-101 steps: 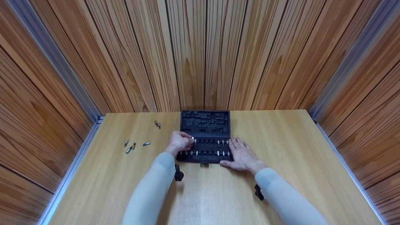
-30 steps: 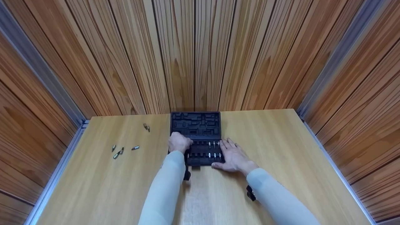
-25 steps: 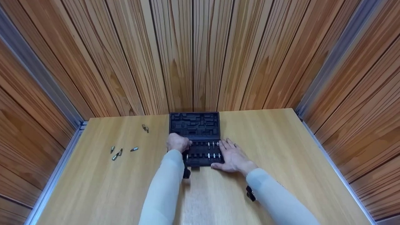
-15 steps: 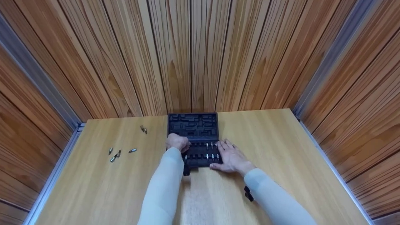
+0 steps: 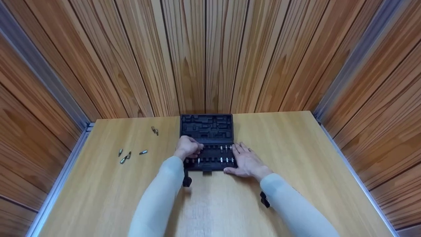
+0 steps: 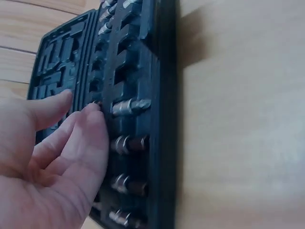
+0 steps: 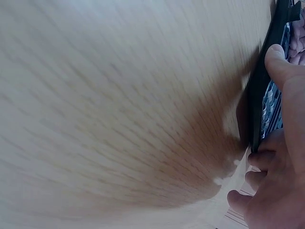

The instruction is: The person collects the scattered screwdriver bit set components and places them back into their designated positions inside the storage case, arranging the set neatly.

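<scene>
At the left of the head view, about halfway down the frame, six loose bits (image 5: pixel 143 152) lay scattered on the table (image 5: pixel 217 204). My left sleeve (image 5: pixel 158 197) rose from the bottom edge towards the centre, with a black block (image 5: pixel 186 181) below its cuff, too dark to make out in detail. My left hand (image 5: pixel 188 146) reached over the left side of the open case (image 5: pixel 210 153), fingers bent, their tips at the far row of slots. In the left wrist view the uppermost digit stood apart from the others, and only a reddish speck showed beside the fingertips; I couldn't tell whether I was pinching a bit there. My hand covered the left end of that row. Four near-row bits (image 6: pixel 125 107) sat in their slots beside it, the lowest blurred. The case held the centre of the head view, its lid (image 5: pixel 206 126) open towards the top. Farther right, three seated bits (image 5: pixel 227 160) filled the end of each row; my fingertips crowded the last far one. My right hand (image 5: pixel 246 162) lay along the case's right edge, fingers straight, thumb spread to its front corner; the right wrist view cut that hand off at the frame's right edge.
</scene>
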The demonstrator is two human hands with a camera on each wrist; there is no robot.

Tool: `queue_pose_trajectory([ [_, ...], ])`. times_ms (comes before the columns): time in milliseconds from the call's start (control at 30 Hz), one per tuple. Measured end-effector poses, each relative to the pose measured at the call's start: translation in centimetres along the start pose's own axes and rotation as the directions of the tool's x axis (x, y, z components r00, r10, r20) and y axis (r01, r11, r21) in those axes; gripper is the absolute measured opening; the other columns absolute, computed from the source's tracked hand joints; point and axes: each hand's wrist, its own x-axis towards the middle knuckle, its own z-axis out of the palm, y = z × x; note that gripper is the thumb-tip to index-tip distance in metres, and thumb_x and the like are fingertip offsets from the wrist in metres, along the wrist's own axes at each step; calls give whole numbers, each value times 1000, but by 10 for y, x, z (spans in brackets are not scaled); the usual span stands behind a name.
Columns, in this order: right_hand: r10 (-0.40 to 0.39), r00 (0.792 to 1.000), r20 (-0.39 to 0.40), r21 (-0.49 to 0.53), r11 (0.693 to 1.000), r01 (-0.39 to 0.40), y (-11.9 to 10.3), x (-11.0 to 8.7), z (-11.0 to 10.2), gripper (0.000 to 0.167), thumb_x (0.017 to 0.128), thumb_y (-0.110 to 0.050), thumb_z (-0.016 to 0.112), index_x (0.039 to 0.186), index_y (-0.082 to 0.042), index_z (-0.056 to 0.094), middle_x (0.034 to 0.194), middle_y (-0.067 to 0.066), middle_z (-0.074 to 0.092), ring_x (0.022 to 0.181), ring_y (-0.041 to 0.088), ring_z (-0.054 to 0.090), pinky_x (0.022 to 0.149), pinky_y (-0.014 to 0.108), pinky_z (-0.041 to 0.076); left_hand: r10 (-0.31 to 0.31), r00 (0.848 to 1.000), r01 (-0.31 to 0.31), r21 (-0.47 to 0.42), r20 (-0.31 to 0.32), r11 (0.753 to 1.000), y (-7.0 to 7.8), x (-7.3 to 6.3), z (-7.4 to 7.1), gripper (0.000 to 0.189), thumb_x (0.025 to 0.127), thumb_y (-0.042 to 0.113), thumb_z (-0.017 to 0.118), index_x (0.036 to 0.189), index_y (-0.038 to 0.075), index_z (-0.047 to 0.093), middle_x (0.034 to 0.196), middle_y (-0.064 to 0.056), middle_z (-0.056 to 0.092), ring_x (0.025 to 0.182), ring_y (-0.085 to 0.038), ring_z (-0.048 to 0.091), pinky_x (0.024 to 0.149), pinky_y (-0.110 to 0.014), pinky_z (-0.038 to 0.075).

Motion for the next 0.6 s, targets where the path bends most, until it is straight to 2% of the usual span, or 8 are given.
queue_pose_trajectory([
  [100,1,1000,-2,11,1000,-1,2,-1,1,114,104,-75,62,178,0,18,188,23,15,177,45,12,144,62,18,57,998,-58,87,13,995,2,-4,-6,14,102,13,81,112,4,86,110,-10,85,90,-20,77,81,-35,70],
  [233,-5,1000,-8,8,1000,5,3,-1,2,115,104,-75,62,178,0,18,188,23,14,177,45,12,143,63,17,99,995,-99,187,12,977,4,-10,-17,18,103,17,82,117,6,84,113,-11,83,97,-22,78,87,-39,70],
  [433,-7,1000,0,9,1000,7,2,-1,2,115,104,-76,62,177,1,18,188,23,14,177,46,12,143,63,18,196,981,-185,333,0,925,4,-20,-33,21,103,21,80,118,6,84,123,-14,81,115,-30,76,103,-48,64],
  [533,-7,1000,5,16,1000,7,1,0,2,115,104,-75,62,177,2,18,188,24,13,177,46,11,143,63,17,219,976,-201,373,-6,906,2,-23,-41,24,105,22,79,122,6,82,128,-16,80,123,-34,73,109,-52,61],
  [600,-6,1000,7,21,1000,6,1,0,2,115,104,-74,63,177,2,17,189,23,12,177,46,11,143,62,17,210,978,-189,380,-13,905,-1,-25,-47,26,106,24,78,125,6,80,130,-16,79,124,-35,73,109,-52,61],
])
